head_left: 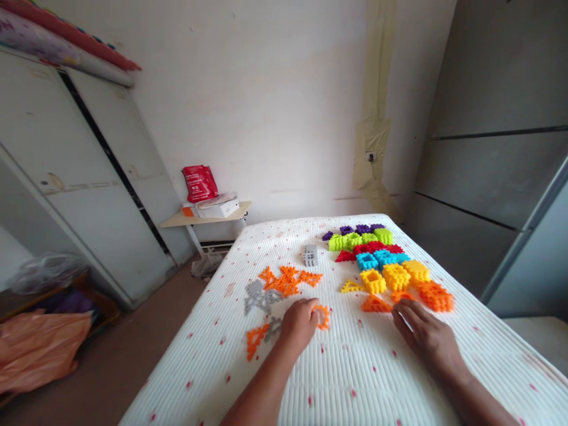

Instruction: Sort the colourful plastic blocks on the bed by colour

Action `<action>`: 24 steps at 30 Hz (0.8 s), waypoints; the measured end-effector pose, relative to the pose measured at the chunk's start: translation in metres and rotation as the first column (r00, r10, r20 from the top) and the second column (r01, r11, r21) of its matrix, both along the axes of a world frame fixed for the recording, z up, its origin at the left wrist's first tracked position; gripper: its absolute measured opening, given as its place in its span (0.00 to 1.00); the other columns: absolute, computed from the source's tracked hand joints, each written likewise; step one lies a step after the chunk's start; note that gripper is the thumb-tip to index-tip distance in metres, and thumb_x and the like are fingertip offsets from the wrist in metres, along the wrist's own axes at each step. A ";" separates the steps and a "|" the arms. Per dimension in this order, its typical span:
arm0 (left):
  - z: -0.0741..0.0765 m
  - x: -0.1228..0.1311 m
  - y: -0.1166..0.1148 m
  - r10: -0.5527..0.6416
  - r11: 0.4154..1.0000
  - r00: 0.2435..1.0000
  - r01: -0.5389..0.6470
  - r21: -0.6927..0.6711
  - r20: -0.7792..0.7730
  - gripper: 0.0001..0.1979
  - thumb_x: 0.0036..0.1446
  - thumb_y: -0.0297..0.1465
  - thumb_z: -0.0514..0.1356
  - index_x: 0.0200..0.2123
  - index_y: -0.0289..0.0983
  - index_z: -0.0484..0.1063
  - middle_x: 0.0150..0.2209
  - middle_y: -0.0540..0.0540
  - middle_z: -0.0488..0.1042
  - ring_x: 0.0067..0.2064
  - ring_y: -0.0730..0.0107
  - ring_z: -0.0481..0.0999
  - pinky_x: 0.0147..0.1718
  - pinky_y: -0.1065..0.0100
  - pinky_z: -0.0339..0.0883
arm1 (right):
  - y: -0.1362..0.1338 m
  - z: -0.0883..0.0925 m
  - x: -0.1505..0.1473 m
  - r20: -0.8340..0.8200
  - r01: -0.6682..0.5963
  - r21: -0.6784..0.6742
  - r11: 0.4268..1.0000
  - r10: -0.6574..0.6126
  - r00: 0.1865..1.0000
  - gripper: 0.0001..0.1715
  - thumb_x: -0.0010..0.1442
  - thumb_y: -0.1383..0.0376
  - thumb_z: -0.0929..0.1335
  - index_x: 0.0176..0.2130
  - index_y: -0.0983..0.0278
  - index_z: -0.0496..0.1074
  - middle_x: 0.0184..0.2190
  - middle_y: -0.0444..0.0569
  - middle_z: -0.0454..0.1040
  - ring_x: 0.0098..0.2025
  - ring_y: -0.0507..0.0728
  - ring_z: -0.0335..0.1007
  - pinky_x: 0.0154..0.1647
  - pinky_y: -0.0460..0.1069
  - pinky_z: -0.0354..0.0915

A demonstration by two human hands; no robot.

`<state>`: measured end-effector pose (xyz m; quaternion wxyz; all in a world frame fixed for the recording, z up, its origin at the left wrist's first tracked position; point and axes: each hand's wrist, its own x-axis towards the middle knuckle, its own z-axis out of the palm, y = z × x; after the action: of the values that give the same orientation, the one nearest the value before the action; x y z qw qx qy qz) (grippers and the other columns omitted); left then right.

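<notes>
My left hand (299, 322) is closed, with thumb and fingers pinching an orange interlocking square piece (323, 318) just above the bed. My right hand (426, 334) has its fingers bent down against an orange interlocking piece (402, 296) at the front of the sorted rows; its fingertips are partly hidden. Beside it lie an orange triangular piece (376, 305) and a stack of orange pieces (436, 296). Left of my left hand are loose orange pieces (288, 280), grey pieces (256, 296) and an orange triangle (256, 341).
Behind the orange row stand yellow (396, 276), blue (382, 259), red (377, 247), green (361, 239) and purple (362, 228) groups. A grey stack (310, 255) stands apart on the quilted bed cover (346, 378). A small table (206, 219) holds a red bag (199, 183).
</notes>
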<state>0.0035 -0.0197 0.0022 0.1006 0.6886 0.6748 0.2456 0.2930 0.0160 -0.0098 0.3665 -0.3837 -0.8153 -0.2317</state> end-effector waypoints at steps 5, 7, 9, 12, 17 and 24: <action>-0.002 0.006 -0.008 0.153 0.988 0.958 -0.141 0.066 -0.244 0.13 0.55 0.33 0.53 0.39 0.40 0.76 0.39 0.42 0.73 0.43 0.61 0.72 0.43 0.64 0.64 | 0.001 0.001 0.001 -0.006 -0.019 0.014 1.000 0.019 1.000 0.18 0.66 0.63 0.58 0.33 0.65 0.73 0.34 0.50 0.76 0.29 0.50 0.72 0.29 0.42 0.64; -0.003 0.000 -0.007 0.157 0.986 0.971 -0.144 0.083 -0.182 0.14 0.57 0.32 0.51 0.40 0.39 0.75 0.39 0.43 0.73 0.43 0.63 0.72 0.44 0.66 0.63 | 0.001 0.002 0.001 -0.014 -0.028 0.015 1.000 0.028 1.000 0.18 0.66 0.63 0.58 0.33 0.65 0.73 0.34 0.50 0.76 0.29 0.51 0.73 0.29 0.43 0.65; -0.006 -0.007 -0.004 0.181 0.980 0.981 -0.174 0.101 -0.064 0.16 0.59 0.30 0.47 0.40 0.38 0.75 0.39 0.43 0.74 0.44 0.65 0.72 0.44 0.67 0.63 | 0.000 0.001 -0.004 -0.026 -0.044 0.002 0.999 0.044 0.999 0.18 0.66 0.63 0.58 0.33 0.65 0.73 0.34 0.50 0.76 0.30 0.51 0.73 0.29 0.43 0.65; -0.011 -0.017 0.000 0.243 0.960 0.966 -0.252 0.123 0.082 0.17 0.59 0.28 0.45 0.39 0.35 0.74 0.39 0.41 0.75 0.43 0.66 0.74 0.44 0.67 0.63 | -0.006 -0.003 -0.025 -0.033 -0.074 -0.078 0.994 0.072 0.997 0.17 0.65 0.62 0.58 0.36 0.64 0.73 0.34 0.50 0.76 0.29 0.52 0.73 0.28 0.44 0.65; -0.015 -0.025 0.001 0.263 0.944 0.949 -0.290 0.155 0.175 0.16 0.58 0.28 0.46 0.36 0.35 0.75 0.37 0.41 0.77 0.42 0.65 0.75 0.43 0.67 0.64 | -0.024 0.002 -0.096 0.020 -0.099 -0.372 0.923 0.115 0.993 0.12 0.62 0.61 0.61 0.41 0.62 0.70 0.34 0.49 0.75 0.30 0.53 0.73 0.29 0.45 0.65; -0.012 -0.023 -0.002 0.270 0.948 0.944 -0.295 0.121 0.192 0.16 0.60 0.28 0.47 0.36 0.36 0.74 0.38 0.43 0.77 0.42 0.68 0.74 0.44 0.68 0.63 | -0.038 0.022 -0.165 0.177 0.109 -0.566 0.817 -0.009 0.984 0.14 0.57 0.57 0.66 0.38 0.65 0.68 0.33 0.52 0.72 0.36 0.59 0.71 0.29 0.47 0.63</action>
<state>-0.0190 -0.0214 -0.0103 0.0711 0.5662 0.7354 0.3654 0.1282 -0.0220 0.0117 0.1576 -0.4807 -0.8624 -0.0183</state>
